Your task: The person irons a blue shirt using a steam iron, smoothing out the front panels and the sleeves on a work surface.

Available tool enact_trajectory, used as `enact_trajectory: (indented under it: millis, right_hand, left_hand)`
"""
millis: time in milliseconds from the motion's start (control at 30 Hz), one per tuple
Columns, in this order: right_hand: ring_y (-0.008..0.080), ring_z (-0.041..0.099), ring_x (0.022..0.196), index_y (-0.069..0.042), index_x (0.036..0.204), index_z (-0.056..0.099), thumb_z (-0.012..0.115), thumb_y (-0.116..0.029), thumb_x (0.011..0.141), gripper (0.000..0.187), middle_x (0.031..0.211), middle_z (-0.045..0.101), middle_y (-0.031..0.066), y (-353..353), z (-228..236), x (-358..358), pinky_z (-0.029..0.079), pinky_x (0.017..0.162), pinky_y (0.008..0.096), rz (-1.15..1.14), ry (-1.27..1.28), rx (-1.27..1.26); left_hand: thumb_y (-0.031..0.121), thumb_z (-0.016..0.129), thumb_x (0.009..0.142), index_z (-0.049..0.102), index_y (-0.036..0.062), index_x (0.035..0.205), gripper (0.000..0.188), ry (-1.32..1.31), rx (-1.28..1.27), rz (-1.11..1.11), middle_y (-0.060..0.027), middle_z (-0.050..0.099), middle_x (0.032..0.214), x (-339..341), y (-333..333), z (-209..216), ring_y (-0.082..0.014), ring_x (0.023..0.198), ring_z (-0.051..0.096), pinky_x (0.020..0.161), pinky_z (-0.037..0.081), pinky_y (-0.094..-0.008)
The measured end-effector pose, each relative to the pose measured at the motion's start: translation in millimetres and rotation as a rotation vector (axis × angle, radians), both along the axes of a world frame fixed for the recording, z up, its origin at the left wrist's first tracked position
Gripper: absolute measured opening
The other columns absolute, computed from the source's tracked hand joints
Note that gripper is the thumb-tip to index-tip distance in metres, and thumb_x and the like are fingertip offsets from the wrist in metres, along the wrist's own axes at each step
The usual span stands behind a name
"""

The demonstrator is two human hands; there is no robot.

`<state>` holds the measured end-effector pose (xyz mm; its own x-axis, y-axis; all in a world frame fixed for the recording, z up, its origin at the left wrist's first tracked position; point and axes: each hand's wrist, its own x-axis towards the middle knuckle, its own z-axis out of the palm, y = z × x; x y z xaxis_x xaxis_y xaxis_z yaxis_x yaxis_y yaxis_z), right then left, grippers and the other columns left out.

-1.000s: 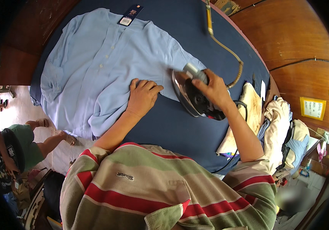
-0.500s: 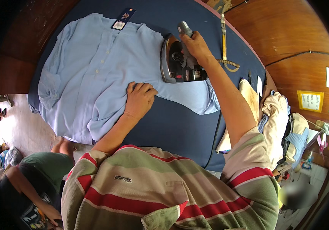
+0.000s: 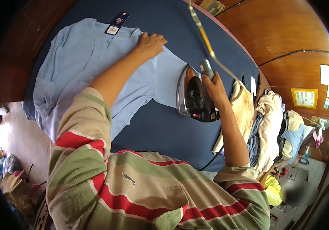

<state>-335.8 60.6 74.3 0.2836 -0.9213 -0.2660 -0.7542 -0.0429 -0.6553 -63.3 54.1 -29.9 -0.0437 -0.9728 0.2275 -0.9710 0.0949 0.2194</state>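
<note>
A light blue long-sleeved shirt [image 3: 78,65] lies spread on a dark blue padded ironing table [image 3: 149,130]. A dark hang tag [image 3: 116,23] rests at its neckline. My right hand [image 3: 213,90] is wrapped round the grey handle of a steam iron [image 3: 195,96]. The iron stands on the sleeve at the shirt's right side and hides the sleeve's lower part. My left hand [image 3: 152,46] lies on the shirt's shoulder near the top of that sleeve, fingers stretched out over the cloth, holding nothing.
A yellow-sleeved hose [image 3: 206,40] hangs down from above on the right. Beside it are a stained cream cloth [image 3: 239,111] and piled garments [image 3: 270,130]. Wooden panelling [image 3: 283,34] closes off the far right. A person in yellow [image 3: 273,189] is at the lower right.
The iron has slid right and nearer along the sleeve in my right hand. My left hand has moved up from the shirt's side to the shoulder. The person at lower left has gone from view.
</note>
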Motion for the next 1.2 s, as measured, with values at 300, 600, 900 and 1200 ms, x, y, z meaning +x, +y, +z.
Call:
enact_trajectory:
  millis: [300,600,900,1200]
  right_hand:
    - [0.0165,0.059,0.067,0.005,0.110,0.049,0.058,-0.033,0.085,0.046,0.079,0.059,0.0135,2,8,0,0.046,0.065,0.0311,0.042,-0.082,0.043]
    - [0.0248,0.064,0.070,0.008,0.105,0.050,0.060,-0.033,0.083,0.048,0.081,0.061,0.0195,0,27,98,0.049,0.068,0.0350,0.291,-0.030,0.089]
    - [0.0168,0.058,0.061,0.005,0.103,0.049,0.059,-0.035,0.083,0.046,0.075,0.056,0.0110,-67,-18,121,0.048,0.056,0.0323,0.127,-0.082,-0.109]
    - [0.0305,0.061,0.087,0.005,0.106,0.049,0.063,-0.038,0.079,0.052,0.091,0.061,0.0219,0,32,36,0.046,0.078,0.0383,0.330,0.085,0.098]
  left_hand:
    - [0.025,0.065,0.080,0.062,0.0157,0.100,0.022,0.053,0.461,-0.028,-0.0041,0.064,0.105,24,-26,33,-0.0248,0.112,0.052,0.099,0.028,-0.0553]
    - [0.018,0.062,0.079,0.062,0.0121,0.104,0.026,0.394,0.601,-0.087,-0.0042,0.065,0.096,53,-43,35,-0.0213,0.098,0.060,0.084,0.040,-0.0365]
    - [0.014,0.059,0.081,0.059,0.0091,0.099,0.018,0.415,-0.097,0.087,-0.0087,0.065,0.092,19,32,29,-0.0293,0.093,0.062,0.075,0.047,-0.0400]
    - [0.016,0.062,0.080,0.063,0.0142,0.096,0.016,0.262,0.046,-0.139,-0.0011,0.059,0.094,-59,179,23,-0.0183,0.095,0.056,0.087,0.038,-0.0369]
